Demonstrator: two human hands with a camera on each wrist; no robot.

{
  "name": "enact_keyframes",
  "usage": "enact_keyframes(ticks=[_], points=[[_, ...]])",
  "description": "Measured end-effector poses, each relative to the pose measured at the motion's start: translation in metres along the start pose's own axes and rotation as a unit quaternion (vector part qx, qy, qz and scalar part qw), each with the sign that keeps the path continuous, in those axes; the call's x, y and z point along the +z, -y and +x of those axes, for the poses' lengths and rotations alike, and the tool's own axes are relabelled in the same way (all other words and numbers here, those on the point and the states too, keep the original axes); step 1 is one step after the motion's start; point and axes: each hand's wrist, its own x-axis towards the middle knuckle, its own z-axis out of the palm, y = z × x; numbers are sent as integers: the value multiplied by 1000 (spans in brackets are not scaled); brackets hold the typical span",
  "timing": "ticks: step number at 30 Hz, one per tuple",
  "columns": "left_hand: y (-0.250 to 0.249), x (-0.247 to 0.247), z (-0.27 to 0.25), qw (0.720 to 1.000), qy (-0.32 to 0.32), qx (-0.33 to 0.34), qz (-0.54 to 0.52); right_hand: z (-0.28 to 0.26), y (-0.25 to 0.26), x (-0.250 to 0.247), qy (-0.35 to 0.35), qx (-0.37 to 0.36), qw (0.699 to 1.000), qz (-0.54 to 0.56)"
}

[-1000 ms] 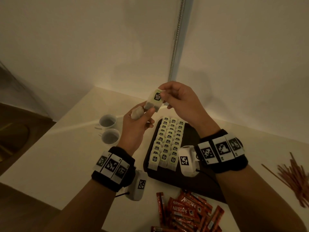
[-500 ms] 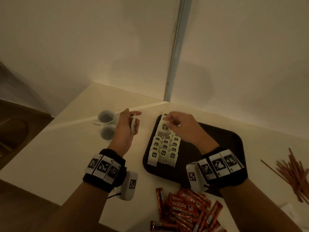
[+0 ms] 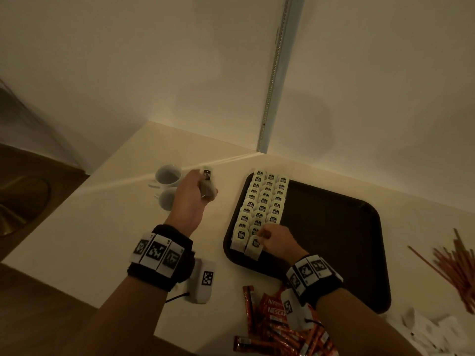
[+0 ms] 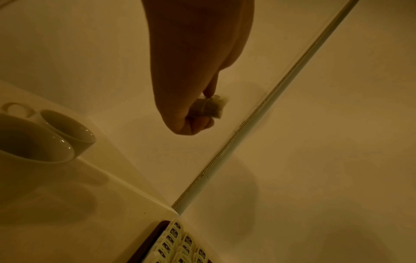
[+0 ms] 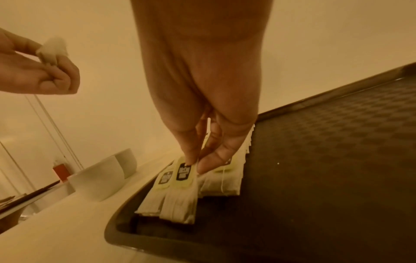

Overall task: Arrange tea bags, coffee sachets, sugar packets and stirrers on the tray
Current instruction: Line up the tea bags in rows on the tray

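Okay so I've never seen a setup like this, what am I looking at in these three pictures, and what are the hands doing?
No machine here: a person wears cameras on the head and both wrists. The head view looks down on a pale counter with a dark tray, tea bags in rows on its left part, two cups, coffee sachets and stirrers. The left hand holds a spare tea bag in its grip, off the tray. The right hand pinches the front tea bag in the rows.

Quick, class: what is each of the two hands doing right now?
Left hand: holding a spare tea bag above the counter.
Right hand: pinching the nearest tea bag on the tray.
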Motion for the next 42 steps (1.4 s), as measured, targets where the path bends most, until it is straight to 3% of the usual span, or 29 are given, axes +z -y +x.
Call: enact_keyframes(ticks=[3,11,14,17,20,25,31,36,42], points=[[-3,0,-4,997,29,10,70,6,-1,4,-24,3,1000,-5],[-7,2,-6,994,81,7,73,18,-3,11,-55,10,998,-3],[-7,3,-7,986,112,35,117,16,8,0,-91,17,994,50],[-6,5,-9,966,151,84,195,11,46,-36,-161,-52,975,144],[-9,13,-14,947,183,127,233,-3,98,-84,-188,-199,941,199],[-18,33,-20,940,211,173,203,-13,146,-133,-181,-325,919,132],[-26,47,-23,944,196,215,156,-20,158,-161,-219,-364,897,126],[-29,52,-26,944,189,241,119,-23,152,-167,-220,-349,890,193],[-23,53,-26,946,186,240,113,-28,154,-168,-225,-351,893,167]])
